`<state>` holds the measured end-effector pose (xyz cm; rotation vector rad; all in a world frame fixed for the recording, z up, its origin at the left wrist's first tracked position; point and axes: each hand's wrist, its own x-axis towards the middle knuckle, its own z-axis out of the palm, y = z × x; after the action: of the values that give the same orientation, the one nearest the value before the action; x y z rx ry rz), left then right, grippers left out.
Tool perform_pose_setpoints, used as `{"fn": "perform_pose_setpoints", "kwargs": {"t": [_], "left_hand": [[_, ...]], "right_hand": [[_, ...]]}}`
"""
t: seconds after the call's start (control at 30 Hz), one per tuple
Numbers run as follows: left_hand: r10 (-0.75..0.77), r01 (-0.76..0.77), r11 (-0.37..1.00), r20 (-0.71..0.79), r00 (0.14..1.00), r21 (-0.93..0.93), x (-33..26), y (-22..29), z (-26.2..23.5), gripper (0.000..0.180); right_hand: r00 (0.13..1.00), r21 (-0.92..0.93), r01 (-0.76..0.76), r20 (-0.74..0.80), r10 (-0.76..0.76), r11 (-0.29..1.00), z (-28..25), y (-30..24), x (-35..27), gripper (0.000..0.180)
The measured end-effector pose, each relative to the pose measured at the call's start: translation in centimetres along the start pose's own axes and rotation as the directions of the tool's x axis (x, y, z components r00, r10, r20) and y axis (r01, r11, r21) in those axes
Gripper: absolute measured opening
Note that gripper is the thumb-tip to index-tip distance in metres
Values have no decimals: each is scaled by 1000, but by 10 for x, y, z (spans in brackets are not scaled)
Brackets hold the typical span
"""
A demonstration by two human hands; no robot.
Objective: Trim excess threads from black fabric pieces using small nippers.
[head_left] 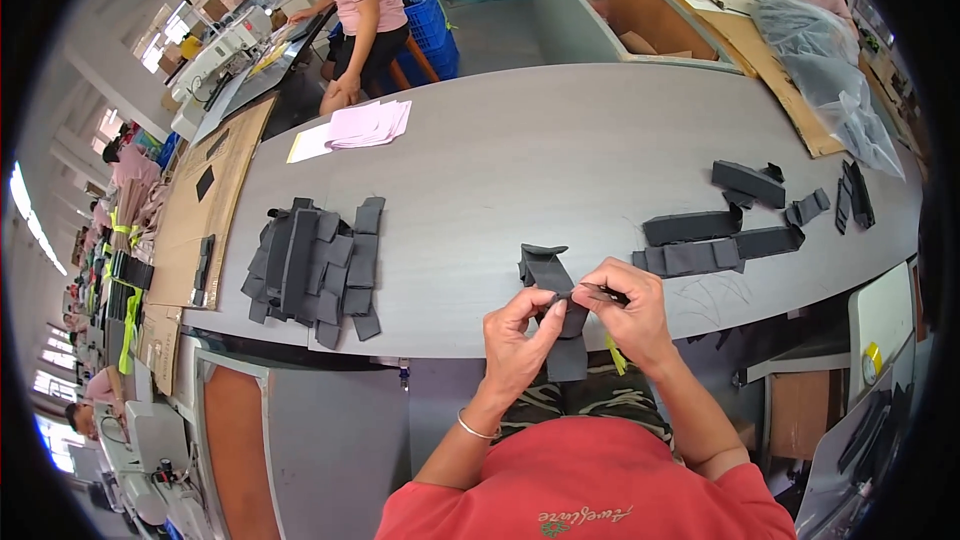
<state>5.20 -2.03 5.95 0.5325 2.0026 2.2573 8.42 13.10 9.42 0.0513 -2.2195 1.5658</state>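
Note:
My left hand [522, 335] and my right hand [635, 312] meet at the table's front edge, fingertips pinched close together. Between them is a folded black fabric strip [546, 267]; its far end lies on the table and its near end hangs below the edge. A small dark part sticks out between my right thumb and fingers; whether it belongs to the strip is unclear. Beyond my right hand lie several black fabric strips [690, 258]. A stacked pile of similar black pieces [318, 265] lies on the left of the table.
Pink and white papers [368, 126] lie on the grey table [480, 155] at the far left. More black pieces [748, 183] are at the right. Cardboard [225, 210] borders the left side, a clear plastic bag [825, 70] the far right. A person [360, 0] sits across the table.

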Motion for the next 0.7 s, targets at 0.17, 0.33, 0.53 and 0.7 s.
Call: {"fn": "perform_pose_setpoints", "kwargs": {"t": [0.17, 0.33, 0.53, 0.7], "left_hand": [[75, -78, 996, 56, 996, 53, -6, -6, 1, 7], [-108, 107, 994, 25, 994, 37, -2, -7, 1, 10], [-270, 269, 958, 1, 963, -97, 4, -2, -1, 19], [-255, 256, 965, 14, 967, -66, 11, -12, -2, 19]], "right_hand": [[996, 98, -83, 19, 82, 992, -1, 3, -7, 5], [957, 219, -290, 60, 283, 932, 1, 14, -4, 16], [923, 304, -384, 153, 353, 872, 1, 21, 3, 20], [972, 220, -236, 65, 227, 946, -12, 31, 8, 16]]}}
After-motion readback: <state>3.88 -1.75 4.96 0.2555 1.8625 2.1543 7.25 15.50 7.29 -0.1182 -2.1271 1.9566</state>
